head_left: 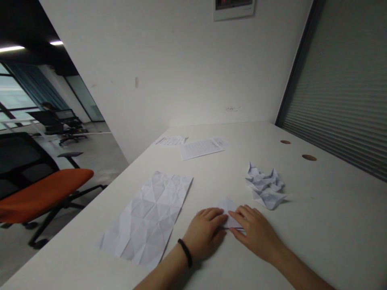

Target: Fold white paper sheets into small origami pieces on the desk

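A small folded piece of white paper point(229, 210) lies on the white table point(317, 225) near the front. My left hand point(204, 233), with a black band on its wrist, lies flat with fingertips pressed on the paper's left side. My right hand point(256, 231) rests flat on the paper's right side, fingers stretched toward the left hand. Both hands press the paper down against the table.
A large creased sheet point(148, 215) lies flat to the left. Crumpled folded paper pieces point(265, 186) sit to the right. Printed sheets point(199, 148) lie farther back. Two round holes point(308, 157) are in the tabletop. An orange office chair point(42, 193) stands left of the table.
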The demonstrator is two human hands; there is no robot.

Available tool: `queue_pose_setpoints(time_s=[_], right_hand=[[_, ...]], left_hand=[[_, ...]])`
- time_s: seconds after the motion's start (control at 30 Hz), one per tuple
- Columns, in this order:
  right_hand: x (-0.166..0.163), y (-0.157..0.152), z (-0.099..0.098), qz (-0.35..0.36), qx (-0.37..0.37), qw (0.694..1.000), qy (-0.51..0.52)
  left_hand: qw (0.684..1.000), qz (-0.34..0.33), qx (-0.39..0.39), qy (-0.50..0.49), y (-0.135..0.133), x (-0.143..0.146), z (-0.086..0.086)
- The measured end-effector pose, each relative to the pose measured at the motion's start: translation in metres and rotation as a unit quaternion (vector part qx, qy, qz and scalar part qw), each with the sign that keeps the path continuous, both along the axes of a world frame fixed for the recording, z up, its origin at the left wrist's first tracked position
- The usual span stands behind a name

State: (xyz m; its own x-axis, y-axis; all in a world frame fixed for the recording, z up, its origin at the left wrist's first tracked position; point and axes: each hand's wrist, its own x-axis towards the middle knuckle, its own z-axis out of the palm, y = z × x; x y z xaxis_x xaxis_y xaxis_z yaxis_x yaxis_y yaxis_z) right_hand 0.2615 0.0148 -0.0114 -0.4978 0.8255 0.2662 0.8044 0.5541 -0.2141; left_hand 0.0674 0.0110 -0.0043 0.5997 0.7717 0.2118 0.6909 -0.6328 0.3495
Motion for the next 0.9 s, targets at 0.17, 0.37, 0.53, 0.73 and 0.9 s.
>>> queue_pose_setpoints(time_s=[0.17,0.37,0.53,0.73,0.9], right_hand=[[-0.001,-0.002,0.001,0.009,0.008,1.000,-0.005],[0.004,0.003,-0.004,0.012,-0.026,0.997,0.075],[0.010,0.008,-0.008,0.022,-0.006,0.974,0.225],[0.006,0.007,-0.010,0.001,0.017,0.928,0.372],[0.006,0.009,-0.016,-0.011,-0.025,0.923,0.384]], left_hand=[[0.998,0.058,0.002,0.012,0.006,-0.006,0.008],[0.993,0.084,0.057,-0.058,0.003,-0.008,0.011],[0.967,0.127,0.109,-0.193,-0.002,-0.002,0.004],[0.940,0.090,0.011,-0.327,-0.006,0.006,-0.006],[0.987,0.019,-0.019,-0.155,-0.001,0.002,-0.005]])
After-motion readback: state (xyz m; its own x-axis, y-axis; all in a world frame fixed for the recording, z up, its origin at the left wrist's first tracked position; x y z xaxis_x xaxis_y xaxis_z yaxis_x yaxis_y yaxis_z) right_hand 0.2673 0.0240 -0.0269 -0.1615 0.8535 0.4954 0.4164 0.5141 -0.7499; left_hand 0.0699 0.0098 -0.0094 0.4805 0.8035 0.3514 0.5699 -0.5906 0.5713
